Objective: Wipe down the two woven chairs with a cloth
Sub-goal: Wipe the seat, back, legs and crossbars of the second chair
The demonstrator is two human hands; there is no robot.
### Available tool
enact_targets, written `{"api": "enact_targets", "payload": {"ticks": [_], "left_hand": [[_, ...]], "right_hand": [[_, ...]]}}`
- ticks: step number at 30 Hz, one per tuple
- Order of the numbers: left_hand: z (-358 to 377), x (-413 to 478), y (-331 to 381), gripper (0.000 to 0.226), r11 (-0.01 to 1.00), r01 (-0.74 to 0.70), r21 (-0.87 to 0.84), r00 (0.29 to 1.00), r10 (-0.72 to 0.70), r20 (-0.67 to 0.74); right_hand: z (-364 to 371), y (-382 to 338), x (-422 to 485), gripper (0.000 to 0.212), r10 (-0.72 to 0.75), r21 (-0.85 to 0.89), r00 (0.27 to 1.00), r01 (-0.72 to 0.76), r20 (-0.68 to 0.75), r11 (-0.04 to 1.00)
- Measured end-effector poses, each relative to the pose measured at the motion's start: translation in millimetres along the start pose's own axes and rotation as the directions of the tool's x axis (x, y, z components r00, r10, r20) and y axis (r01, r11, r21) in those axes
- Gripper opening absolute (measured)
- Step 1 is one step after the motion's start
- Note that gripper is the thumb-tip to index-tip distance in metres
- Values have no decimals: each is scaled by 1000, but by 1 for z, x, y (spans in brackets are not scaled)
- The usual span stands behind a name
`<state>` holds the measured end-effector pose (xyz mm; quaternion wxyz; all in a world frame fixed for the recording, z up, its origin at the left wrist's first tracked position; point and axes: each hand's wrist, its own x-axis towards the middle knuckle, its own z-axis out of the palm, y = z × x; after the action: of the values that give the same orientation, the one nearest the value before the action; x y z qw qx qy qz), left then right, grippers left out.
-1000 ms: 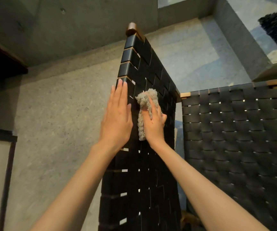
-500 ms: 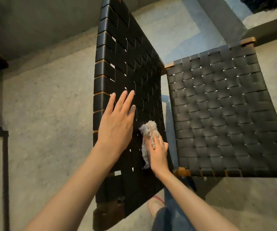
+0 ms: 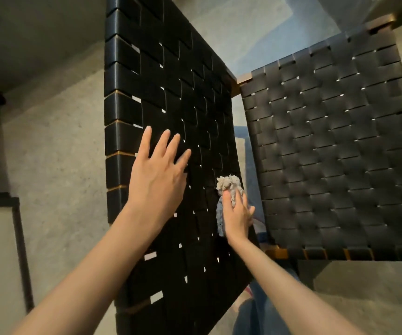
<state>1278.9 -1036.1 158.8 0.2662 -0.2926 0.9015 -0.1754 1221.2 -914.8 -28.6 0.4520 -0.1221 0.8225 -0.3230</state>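
A black woven chair back stands upright in front of me, with the chair's woven seat spreading to the right. My left hand rests flat on the back panel, fingers straight and spread. A fluffy pale cloth lies bunched against the panel's right edge. My right hand presses it there, fingers over the cloth's lower part. Only this one chair shows.
Grey stone floor lies to the left of the chair. A dark-framed panel stands at the lower left. The seat's wooden front rail runs along the lower right. My jeans leg and a shoe show below the panel.
My right hand has drawn the cloth down the back panel and toward its right edge. My left hand has slid lower on the panel, fingers spreading. The view has tilted downward.
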Motion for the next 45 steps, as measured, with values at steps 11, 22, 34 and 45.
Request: {"api": "enact_targets", "payload": {"ticks": [11,22,34,45], "left_hand": [[-5,118,-50,55,998,-32,51,1000,32,-1],[6,149,-53,55,993,-83,79,997,83,10],[-9,119,-56,55,992,18,-128,997,-27,-73],[-14,-10,-27,46,941,27,-336,987,-79,-141]], "right_hand": [[8,-154,163,53,-88,55,996,89,-20,995],[3,-240,283,56,-66,227,995,82,-77,970],[1,-123,131,36,-398,227,914,373,74,899],[-20,18,-30,35,-190,90,963,175,193,980]]}}
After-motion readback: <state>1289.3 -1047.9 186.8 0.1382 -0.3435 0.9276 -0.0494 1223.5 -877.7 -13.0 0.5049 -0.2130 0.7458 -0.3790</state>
